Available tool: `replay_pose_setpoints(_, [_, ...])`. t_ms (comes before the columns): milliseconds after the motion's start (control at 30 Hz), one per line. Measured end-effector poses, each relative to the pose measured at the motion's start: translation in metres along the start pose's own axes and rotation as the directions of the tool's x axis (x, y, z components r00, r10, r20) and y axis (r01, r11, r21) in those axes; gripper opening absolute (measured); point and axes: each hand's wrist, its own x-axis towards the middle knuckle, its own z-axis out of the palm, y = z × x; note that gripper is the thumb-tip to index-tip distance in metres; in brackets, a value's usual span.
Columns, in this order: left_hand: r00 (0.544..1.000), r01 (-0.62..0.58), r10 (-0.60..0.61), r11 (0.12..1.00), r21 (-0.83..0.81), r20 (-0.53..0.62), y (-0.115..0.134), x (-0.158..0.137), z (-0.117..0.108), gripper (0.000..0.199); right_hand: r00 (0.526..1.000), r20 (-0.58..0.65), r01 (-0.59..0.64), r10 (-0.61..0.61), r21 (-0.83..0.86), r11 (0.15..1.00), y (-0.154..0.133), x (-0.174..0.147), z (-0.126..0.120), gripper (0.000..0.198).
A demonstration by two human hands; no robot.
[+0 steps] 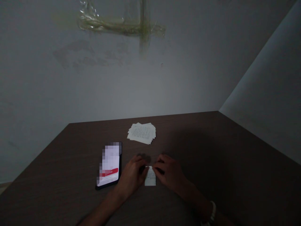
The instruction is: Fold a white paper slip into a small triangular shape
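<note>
A small white slip of printed paper (150, 178) lies on the brown table between my hands. My left hand (134, 172) pinches its upper left corner, thumb and fingertips together. At the upper right corner, the thumb and fingers of my right hand (169, 172) are closed on the same paper. The paper looks folded, with text on its face, too small to read. Beyond my hands sits a loose stack of printed paper sheets (141, 133), its edges fanned unevenly.
Left of my left hand lies a phone (110, 166) with a lit screen, partly blurred out. The table (77, 150) meets a grey wall (188, 78) at the back and another wall on the right. Yellowed tape (113, 27) clings to the back wall.
</note>
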Motion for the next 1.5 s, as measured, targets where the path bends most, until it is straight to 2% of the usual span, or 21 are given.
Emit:
replay_pose_setpoints(200, [0.989,-0.116,0.096,0.976,0.182,0.115,0.007,-0.002,-0.011,0.022,0.994,0.103,0.038,-0.027,-0.111,0.993,-0.004,0.001,-0.010,0.013])
replay_pose_setpoints(400, [0.969,-0.217,0.167,0.928,0.304,0.183,0.007,-0.006,-0.022,0.021,0.990,0.132,0.062,-0.048,-0.108,0.992,0.000,0.000,-0.014,0.014])
replay_pose_setpoints(667, [0.960,-0.249,0.193,0.919,0.307,0.201,-0.001,-0.005,-0.023,0.025,0.992,0.115,0.053,-0.047,-0.051,0.997,0.005,0.000,-0.011,0.014])
replay_pose_setpoints(1133, [0.955,-0.281,0.223,0.890,0.359,0.194,0.004,-0.007,-0.024,0.029,0.992,0.098,0.087,-0.074,-0.133,0.987,0.006,0.003,-0.009,0.013])
replay_pose_setpoints(1500, [0.956,-0.281,0.222,0.884,0.374,0.193,0.003,-0.007,-0.024,0.029,0.997,0.067,0.055,-0.047,-0.133,0.990,0.010,0.005,-0.006,0.011])
